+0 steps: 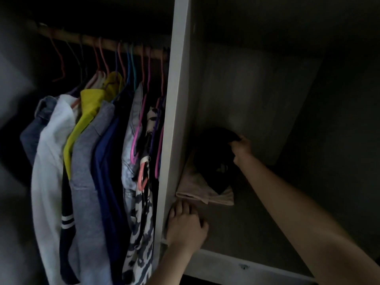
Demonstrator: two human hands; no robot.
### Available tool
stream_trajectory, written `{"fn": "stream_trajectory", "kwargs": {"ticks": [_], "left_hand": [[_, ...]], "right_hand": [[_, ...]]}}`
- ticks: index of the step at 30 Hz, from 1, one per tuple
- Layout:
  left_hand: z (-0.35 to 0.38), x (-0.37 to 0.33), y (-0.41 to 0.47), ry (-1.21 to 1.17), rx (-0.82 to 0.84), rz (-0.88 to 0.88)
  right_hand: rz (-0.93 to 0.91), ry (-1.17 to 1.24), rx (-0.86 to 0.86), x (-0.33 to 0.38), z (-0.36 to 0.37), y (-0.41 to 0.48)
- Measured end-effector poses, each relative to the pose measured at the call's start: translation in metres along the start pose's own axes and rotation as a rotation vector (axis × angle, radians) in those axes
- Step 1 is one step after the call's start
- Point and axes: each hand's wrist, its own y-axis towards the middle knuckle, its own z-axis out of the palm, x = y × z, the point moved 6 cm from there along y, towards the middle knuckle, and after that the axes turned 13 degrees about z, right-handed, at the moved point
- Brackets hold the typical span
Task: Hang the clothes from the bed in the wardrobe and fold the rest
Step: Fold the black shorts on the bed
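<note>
A folded black garment (213,159) lies on top of a folded beige garment (197,190) on the wardrobe shelf (246,233), against the white divider panel (174,120). My right hand (241,150) reaches deep into the shelf and grips the far edge of the black garment. My left hand (185,225) rests on the shelf just in front of the beige garment, fingers stretched toward it, touching the divider's foot. In the left compartment several garments (86,161) hang on coloured hangers from a wooden rail (98,41).
The shelf compartment is dark, with a back wall (257,89) and bare shelf to the right of the stack. Loose pink hangers (141,159) dangle among the hung clothes next to the divider. The shelf's white front edge (236,266) runs below my arms.
</note>
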Motion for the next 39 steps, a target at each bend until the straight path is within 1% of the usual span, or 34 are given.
{"fn": "stream_trajectory", "kwargs": {"ticks": [3, 4, 5, 6, 7, 8, 9, 10, 11, 12, 13, 15, 17, 18, 19, 21, 23, 26, 28, 31, 32, 34, 35, 36, 37, 39], "left_hand": [[0.002, 0.001, 0.002, 0.006, -0.004, 0.002], [0.003, 0.001, 0.002, 0.008, 0.002, 0.003], [0.003, 0.001, 0.003, 0.007, 0.01, 0.007], [0.003, 0.001, 0.002, 0.004, 0.019, 0.011], [0.003, 0.001, 0.002, 0.0, 0.026, 0.012], [0.003, 0.002, 0.002, -0.003, 0.034, 0.013], [0.004, 0.002, 0.002, -0.007, 0.04, 0.014], [0.003, 0.003, 0.001, -0.006, 0.046, 0.017], [0.003, 0.002, 0.001, -0.007, 0.049, 0.017], [0.003, 0.003, 0.001, -0.006, 0.05, 0.015], [0.002, 0.003, 0.001, -0.004, 0.049, 0.013], [0.002, 0.002, 0.002, 0.0, 0.053, 0.008], [0.0, 0.001, 0.002, 0.003, 0.056, 0.012], [-0.001, 0.0, 0.001, 0.008, 0.059, 0.014], [-0.002, 0.0, 0.001, 0.015, 0.064, 0.015], [-0.004, -0.002, -0.002, 0.028, 0.061, 0.02], [-0.007, -0.001, -0.004, 0.031, 0.053, 0.013], [-0.008, -0.001, -0.003, 0.043, 0.057, 0.02], [-0.007, -0.002, -0.003, 0.057, 0.079, 0.024], [-0.006, -0.004, -0.004, 0.086, 0.076, 0.052], [-0.006, 0.001, -0.004, 0.095, 0.075, 0.051], [-0.006, -0.001, -0.005, 0.115, 0.063, 0.058], [-0.006, 0.006, -0.007, 0.129, 0.052, 0.047], [-0.005, -0.002, -0.015, 0.137, 0.043, 0.057], [-0.005, -0.004, -0.022, 0.143, 0.032, 0.063], [-0.005, -0.02, -0.045, 0.108, -0.033, 0.143]], "right_hand": [[-0.159, 0.057, 0.022, 0.02, 0.019, 0.002], [-0.211, 0.005, 0.036, 0.019, 0.025, 0.004], [-0.268, -0.136, 0.046, 0.014, 0.033, 0.008], [-0.308, -0.372, 0.063, 0.005, 0.041, 0.012], [-0.297, -0.67, 0.102, -0.013, 0.048, 0.019], [-0.245, -0.988, 0.115, -0.035, 0.05, 0.026], [-0.22, -1.27, 0.064, -0.054, 0.046, 0.032], [-0.266, -1.477, -0.013, -0.066, 0.041, 0.034], [-0.36, -1.603, -0.071, -0.077, 0.039, 0.031], [-0.433, -1.663, -0.087, -0.088, 0.037, 0.029], [-0.444, -1.677, -0.062, -0.098, 0.034, 0.028], [-0.327, -1.649, 0.047, -0.11, 0.029, 0.03], [-0.195, -1.625, 0.134, -0.103, 0.024, 0.029], [-0.181, -1.597, 0.145, -0.095, 0.024, 0.025], [-0.205, -1.561, 0.127, -0.086, 0.022, 0.018], [-0.313, -1.505, 0.058, -0.078, 0.015, -0.002], [-0.395, -1.5, 0.067, -0.086, 0.006, -0.027], [-0.438, -1.491, 0.089, -0.105, -0.027, -0.068], [-0.401, -1.482, 0.072, -0.12, -0.057, -0.094], [-0.239, -1.533, 0.027, -0.149, -0.1, -0.13], [-0.211, -1.539, -0.002, -0.155, -0.107, -0.138], [-0.245, -1.594, -0.052, -0.16, -0.123, -0.16], [-0.292, -1.624, -0.035, -0.161, -0.12, -0.167], [-0.317, -1.641, -0.02, -0.161, -0.132, -0.182], [-0.337, -1.636, 0.001, -0.162, -0.136, -0.193], [-0.334, -1.574, 0.019, -0.165, -0.16, -0.216]]}}
